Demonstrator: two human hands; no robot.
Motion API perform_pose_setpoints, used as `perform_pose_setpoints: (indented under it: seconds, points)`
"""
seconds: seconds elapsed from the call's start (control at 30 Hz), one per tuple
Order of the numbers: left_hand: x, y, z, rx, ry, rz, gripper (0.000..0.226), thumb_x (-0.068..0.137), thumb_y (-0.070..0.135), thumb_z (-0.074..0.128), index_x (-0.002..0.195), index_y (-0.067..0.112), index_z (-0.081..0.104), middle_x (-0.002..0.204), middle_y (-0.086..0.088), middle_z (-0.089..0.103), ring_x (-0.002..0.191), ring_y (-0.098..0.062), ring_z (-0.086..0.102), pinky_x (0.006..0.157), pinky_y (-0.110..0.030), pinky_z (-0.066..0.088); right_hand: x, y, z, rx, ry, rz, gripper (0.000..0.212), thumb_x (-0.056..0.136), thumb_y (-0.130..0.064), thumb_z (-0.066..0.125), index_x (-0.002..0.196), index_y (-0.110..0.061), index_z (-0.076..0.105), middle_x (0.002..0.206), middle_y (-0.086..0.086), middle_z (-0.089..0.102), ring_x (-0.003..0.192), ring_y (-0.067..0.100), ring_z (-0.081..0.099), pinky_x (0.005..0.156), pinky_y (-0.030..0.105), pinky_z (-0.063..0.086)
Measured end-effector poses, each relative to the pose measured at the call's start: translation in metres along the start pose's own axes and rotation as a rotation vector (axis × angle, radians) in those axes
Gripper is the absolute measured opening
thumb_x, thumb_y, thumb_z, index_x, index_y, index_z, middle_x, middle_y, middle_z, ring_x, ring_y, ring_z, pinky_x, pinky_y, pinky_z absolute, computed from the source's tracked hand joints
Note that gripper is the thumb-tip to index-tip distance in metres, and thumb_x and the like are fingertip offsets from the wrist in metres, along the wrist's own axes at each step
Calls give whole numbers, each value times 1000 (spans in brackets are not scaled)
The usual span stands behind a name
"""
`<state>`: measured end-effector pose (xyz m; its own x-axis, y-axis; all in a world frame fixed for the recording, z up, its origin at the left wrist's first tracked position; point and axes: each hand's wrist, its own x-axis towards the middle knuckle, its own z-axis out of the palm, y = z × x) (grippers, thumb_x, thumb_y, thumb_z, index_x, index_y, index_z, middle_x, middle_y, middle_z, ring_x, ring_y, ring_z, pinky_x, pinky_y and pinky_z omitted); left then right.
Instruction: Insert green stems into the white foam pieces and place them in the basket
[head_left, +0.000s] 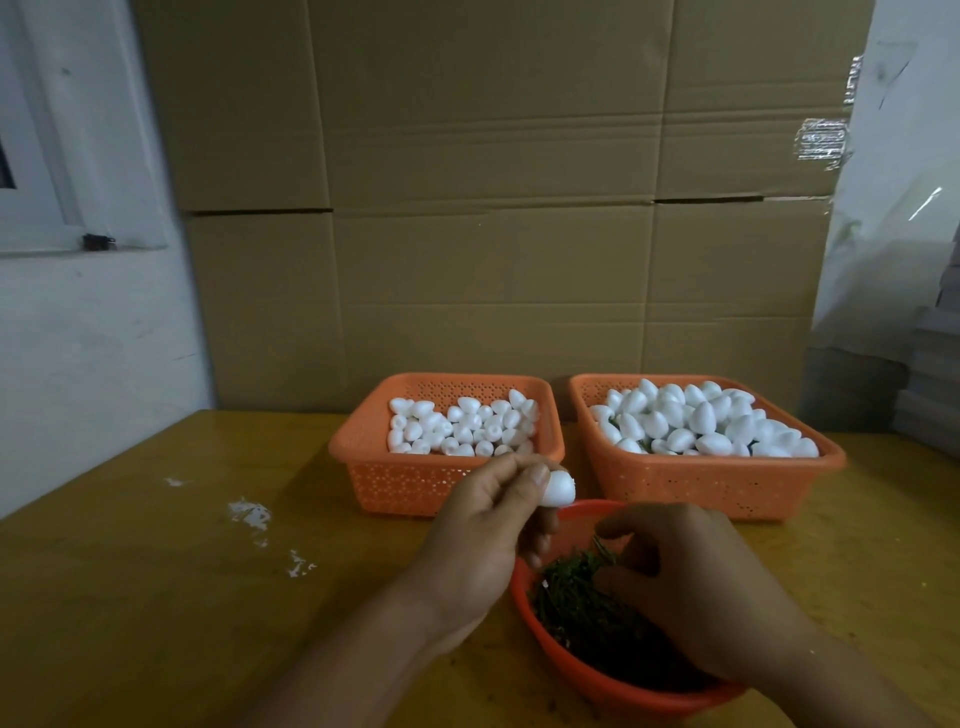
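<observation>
1. Presently we see the left hand (483, 525) pinching one white egg-shaped foam piece (715, 492) between thumb and fingertips, above the round red plastic bowl (582, 675).
2. Our right hand (691, 582) reaches into that bowl, fingers curled over the dark green stems (576, 597); we cannot tell if it grips one.
3. At 12 o'clock sits the left orange perforated basket (415, 480) of foam; at 1 o'clock, the fuller right orange basket (701, 483).

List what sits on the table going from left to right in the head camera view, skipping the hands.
White foam crumbs → left orange basket holding loose foam pieces → red bowl of green stems, nearer the person → right orange basket, piled higher with foam pieces.
</observation>
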<state>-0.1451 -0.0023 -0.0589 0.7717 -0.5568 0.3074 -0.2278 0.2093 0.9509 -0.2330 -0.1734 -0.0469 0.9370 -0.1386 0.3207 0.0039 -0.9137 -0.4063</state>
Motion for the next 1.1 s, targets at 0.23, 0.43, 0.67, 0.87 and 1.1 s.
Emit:
perform_pose_setpoints:
  seconds: [0.23,0.43,0.67,0.87,1.1]
  points:
    - [0,1,0,-104,13,-32,36,90,42,54,99,10,68,65,-2,53,59,-10,48,53,-24,38,-1,-5,-6,409,178,-39,12,75,-47,72,71,-35,72,69,-16,72,60,-2,65,53,17,50]
    - [-1,3,2,-123,9,-42,37,92,44,53,90,7,61,57,-3,46,51,-12,40,47,-25,32,-3,-11,-8,686,123,-103,15,76,-41,66,80,-30,76,70,-2,74,61,3,67,58,12,50]
    - [-2,6,4,-148,4,-55,38,89,43,52,85,7,62,54,-4,41,48,-13,35,47,-27,26,-5,-13,-9,670,80,-121,23,74,-42,65,85,-25,77,79,-2,76,74,10,72,74,31,59]
    - [-2,4,3,-127,-9,-50,42,89,46,52,89,5,60,53,-2,41,47,-11,35,46,-25,28,-6,-14,-6,582,102,-148,26,74,-54,61,89,-38,74,79,-3,75,70,15,70,67,41,58]
    - [-1,1,3,-108,5,-23,37,90,46,54,81,11,65,50,0,42,43,-10,36,41,-22,29,-10,-17,-2,456,201,-206,23,78,-55,60,94,-41,70,70,-10,70,59,12,65,57,36,52]
